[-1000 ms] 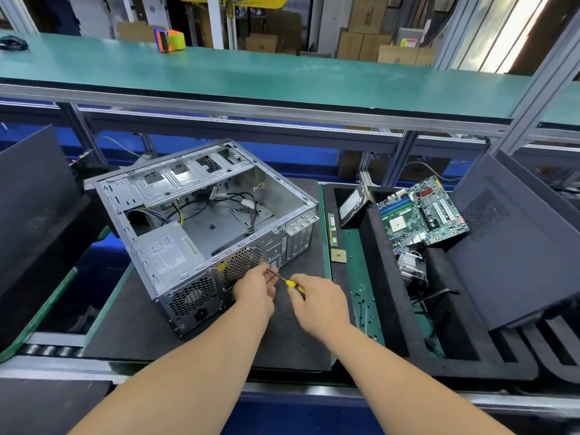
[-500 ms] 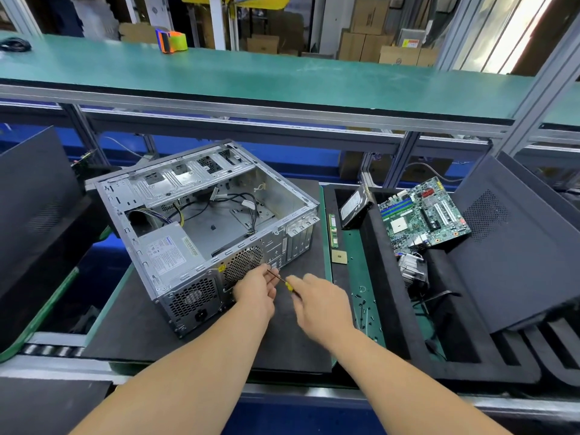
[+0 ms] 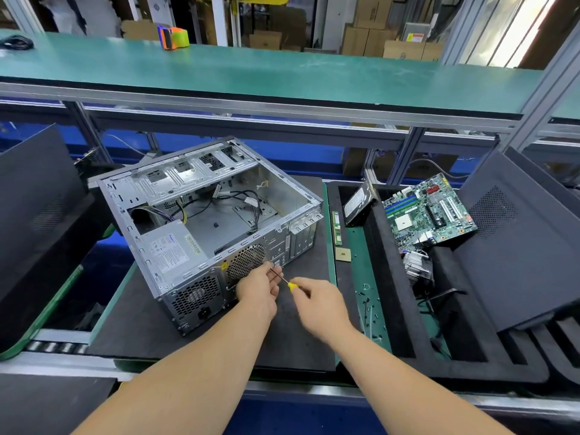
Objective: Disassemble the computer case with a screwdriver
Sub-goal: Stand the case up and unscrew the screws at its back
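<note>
An open grey computer case (image 3: 163,189) lies on its side on a black mat (image 3: 295,337), its rear panel facing me. A power supply (image 3: 174,246) sits inside at the near left. My right hand (image 3: 320,306) grips the yellow handle of a small screwdriver (image 3: 284,281), whose thin shaft points up-left at the rear panel beside the round fan grille (image 3: 246,262). My left hand (image 3: 259,288) rests against the panel there, its fingertips pinching the shaft near the tip. The screw itself is hidden by the fingers.
Right of the mat lie a RAM stick (image 3: 336,227), a CPU chip (image 3: 343,255) and loose screws (image 3: 367,299). A black foam tray (image 3: 389,309) holds a hard drive (image 3: 359,204), a motherboard (image 3: 430,211) and a heatsink (image 3: 417,265). Black side panels (image 3: 518,246) lean at both sides.
My right hand has turned slightly on the screwdriver handle and is blurred with motion. The left hand and the case have stayed in place.
</note>
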